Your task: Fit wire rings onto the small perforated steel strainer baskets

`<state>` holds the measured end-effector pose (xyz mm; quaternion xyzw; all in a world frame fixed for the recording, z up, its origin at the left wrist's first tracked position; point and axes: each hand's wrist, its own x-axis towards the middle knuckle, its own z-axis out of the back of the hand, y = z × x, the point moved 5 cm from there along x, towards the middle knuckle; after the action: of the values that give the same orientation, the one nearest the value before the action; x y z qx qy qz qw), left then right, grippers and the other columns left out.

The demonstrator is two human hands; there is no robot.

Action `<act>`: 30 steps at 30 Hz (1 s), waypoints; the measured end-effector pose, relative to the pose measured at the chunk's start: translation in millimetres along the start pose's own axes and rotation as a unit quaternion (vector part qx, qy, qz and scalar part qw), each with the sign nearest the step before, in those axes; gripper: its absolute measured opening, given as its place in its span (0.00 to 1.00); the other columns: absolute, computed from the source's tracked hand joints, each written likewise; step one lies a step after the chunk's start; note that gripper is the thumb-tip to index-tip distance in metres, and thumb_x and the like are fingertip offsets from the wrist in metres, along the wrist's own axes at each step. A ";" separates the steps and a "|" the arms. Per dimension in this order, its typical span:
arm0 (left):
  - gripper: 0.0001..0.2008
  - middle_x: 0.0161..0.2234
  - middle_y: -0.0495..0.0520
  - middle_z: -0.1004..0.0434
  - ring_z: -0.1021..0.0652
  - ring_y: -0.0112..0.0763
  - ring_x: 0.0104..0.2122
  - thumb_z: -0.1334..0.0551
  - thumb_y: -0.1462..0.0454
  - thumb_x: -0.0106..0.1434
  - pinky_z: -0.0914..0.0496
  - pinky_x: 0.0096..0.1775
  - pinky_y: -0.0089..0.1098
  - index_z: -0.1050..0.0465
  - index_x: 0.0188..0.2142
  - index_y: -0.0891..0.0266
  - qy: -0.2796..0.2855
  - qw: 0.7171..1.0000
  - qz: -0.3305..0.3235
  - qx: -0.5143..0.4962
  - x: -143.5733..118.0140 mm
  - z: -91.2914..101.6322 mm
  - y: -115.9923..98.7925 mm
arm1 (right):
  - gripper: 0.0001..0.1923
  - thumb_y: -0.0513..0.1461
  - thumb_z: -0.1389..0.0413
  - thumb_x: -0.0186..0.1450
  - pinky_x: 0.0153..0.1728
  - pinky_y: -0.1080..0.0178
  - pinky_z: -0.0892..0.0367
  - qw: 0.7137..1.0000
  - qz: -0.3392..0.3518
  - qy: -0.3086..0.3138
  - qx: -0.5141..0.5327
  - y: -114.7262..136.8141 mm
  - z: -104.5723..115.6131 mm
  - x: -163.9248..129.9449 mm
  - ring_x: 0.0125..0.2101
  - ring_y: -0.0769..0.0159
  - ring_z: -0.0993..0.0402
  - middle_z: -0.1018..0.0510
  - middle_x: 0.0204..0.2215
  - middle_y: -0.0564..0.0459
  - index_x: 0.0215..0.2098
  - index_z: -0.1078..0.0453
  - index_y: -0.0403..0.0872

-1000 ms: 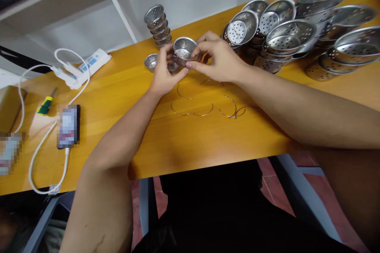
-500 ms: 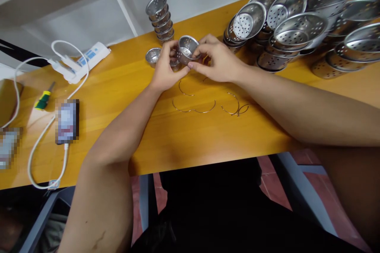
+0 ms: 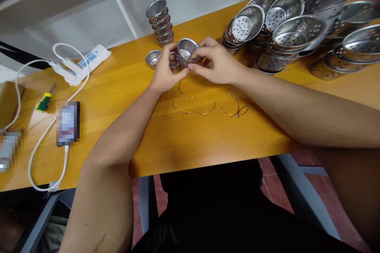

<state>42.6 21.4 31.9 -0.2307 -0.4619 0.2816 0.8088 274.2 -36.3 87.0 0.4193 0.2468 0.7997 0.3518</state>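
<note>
A small perforated metal cup is held up between both hands, its open top tilted toward me. My left hand grips its left side, thumb below and fingers behind. My right hand pinches at its right rim, index finger and thumb on the near side; whether a thin wire is in those fingers cannot be made out. Behind my left hand sits another small metal cup on the table, and a further one is partly hidden by that hand. Several thin curved wires lie on the table nearer to me.
A stack of small perforated cups stands at the back. Larger perforated metal cups are stacked at the right. Leftward lie a power strip, a green-yellow screwdriver, a phone and a white cable.
Both hands keep the cup in nearly the same place and pose. The whole view has shifted slightly, with things appearing a little lower.
</note>
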 end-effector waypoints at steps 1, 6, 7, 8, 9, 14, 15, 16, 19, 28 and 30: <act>0.50 0.71 0.65 0.18 0.10 0.54 0.62 0.22 0.32 0.74 0.15 0.72 0.60 0.34 0.84 0.45 0.000 1.000 0.001 0.001 -0.1 0.0 1.9 | 0.31 0.74 0.27 0.72 0.60 0.36 0.15 1.000 0.001 -0.001 0.001 0.9 -0.1 0.0 0.57 0.35 0.20 0.17 0.53 0.40 0.50 0.13 0.60; 0.51 0.72 0.65 0.20 0.11 0.56 0.64 0.22 0.31 0.73 0.16 0.74 0.62 0.35 0.85 0.44 0.000 1.000 -0.003 -0.001 -0.6 0.6 10.8 | 0.33 0.76 0.28 0.71 0.61 0.36 0.15 1.000 -0.004 0.001 0.000 5.7 0.7 0.5 0.58 0.34 0.21 0.17 0.51 0.41 0.49 0.13 0.62; 0.52 0.72 0.65 0.19 0.10 0.56 0.63 0.21 0.31 0.73 0.16 0.73 0.62 0.34 0.84 0.43 -0.002 1.000 -0.002 -0.001 -0.6 1.0 10.5 | 0.32 0.76 0.27 0.71 0.60 0.36 0.15 1.000 -0.004 0.002 0.003 6.4 1.0 0.6 0.58 0.34 0.21 0.17 0.51 0.41 0.49 0.13 0.62; 0.52 0.72 0.65 0.19 0.10 0.56 0.62 0.21 0.30 0.72 0.16 0.73 0.62 0.34 0.84 0.43 -0.003 1.000 -0.001 0.000 -0.5 1.3 9.3 | 0.32 0.75 0.27 0.71 0.60 0.37 0.15 1.000 -0.004 0.002 0.007 6.9 1.3 0.7 0.58 0.35 0.20 0.17 0.51 0.41 0.49 0.13 0.62; 0.52 0.72 0.65 0.19 0.10 0.55 0.62 0.21 0.30 0.72 0.15 0.72 0.62 0.34 0.84 0.43 -0.005 1.000 0.000 0.002 -0.3 1.5 7.4 | 0.31 0.74 0.26 0.71 0.59 0.37 0.15 1.000 -0.003 0.002 0.010 7.0 1.6 0.7 0.58 0.35 0.20 0.16 0.52 0.42 0.49 0.13 0.62; 0.50 0.71 0.65 0.17 0.09 0.51 0.59 0.22 0.30 0.74 0.13 0.69 0.58 0.34 0.83 0.45 -0.015 1.000 -0.008 0.009 0.0 2.0 -3.1 | 0.27 0.70 0.25 0.73 0.59 0.39 0.14 1.000 0.002 -0.005 0.001 3.6 0.6 0.2 0.57 0.38 0.18 0.16 0.54 0.42 0.50 0.13 0.61; 0.50 0.70 0.65 0.17 0.09 0.51 0.59 0.22 0.31 0.74 0.13 0.69 0.58 0.34 0.83 0.45 -0.016 1.000 -0.009 0.015 -0.4 2.2 -3.7 | 0.27 0.70 0.25 0.74 0.59 0.38 0.14 1.000 0.004 -0.006 -0.003 2.5 0.1 0.2 0.57 0.37 0.18 0.16 0.54 0.42 0.50 0.13 0.61; 0.50 0.70 0.64 0.17 0.08 0.51 0.59 0.23 0.31 0.75 0.12 0.69 0.57 0.35 0.84 0.45 -0.016 1.000 -0.009 0.025 -0.9 2.3 -3.7 | 0.27 0.70 0.25 0.74 0.60 0.37 0.13 1.000 0.007 -0.006 -0.008 1.5 -0.3 0.1 0.57 0.37 0.18 0.16 0.54 0.41 0.51 0.13 0.61; 0.49 0.70 0.64 0.18 0.08 0.51 0.60 0.25 0.32 0.78 0.12 0.69 0.56 0.39 0.86 0.44 -0.008 0.998 -0.005 0.068 -3.5 2.6 -0.5 | 0.29 0.71 0.26 0.74 0.62 0.32 0.14 1.000 0.012 -0.003 -0.022 -1.5 -0.7 0.3 0.58 0.34 0.18 0.16 0.56 0.41 0.53 0.13 0.60; 0.48 0.73 0.65 0.20 0.09 0.55 0.64 0.27 0.36 0.82 0.14 0.72 0.59 0.45 0.88 0.42 0.016 0.995 -0.023 0.099 -7.1 1.0 9.2 | 0.34 0.74 0.28 0.73 0.63 0.31 0.14 1.000 0.006 0.009 -0.029 -6.9 -1.2 0.6 0.60 0.31 0.19 0.17 0.59 0.39 0.57 0.15 0.60; 0.48 0.73 0.65 0.19 0.09 0.55 0.64 0.26 0.36 0.81 0.14 0.72 0.59 0.45 0.88 0.43 0.016 0.995 -0.020 0.099 -7.0 0.8 9.3 | 0.33 0.74 0.28 0.73 0.64 0.29 0.15 0.999 0.007 0.010 -0.034 -7.5 -2.0 0.7 0.60 0.31 0.19 0.17 0.59 0.38 0.56 0.15 0.60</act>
<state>36.7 23.6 22.0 -0.1445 -0.4234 0.3057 0.8405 274.9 -31.2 81.0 0.4010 0.2204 0.8139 0.3581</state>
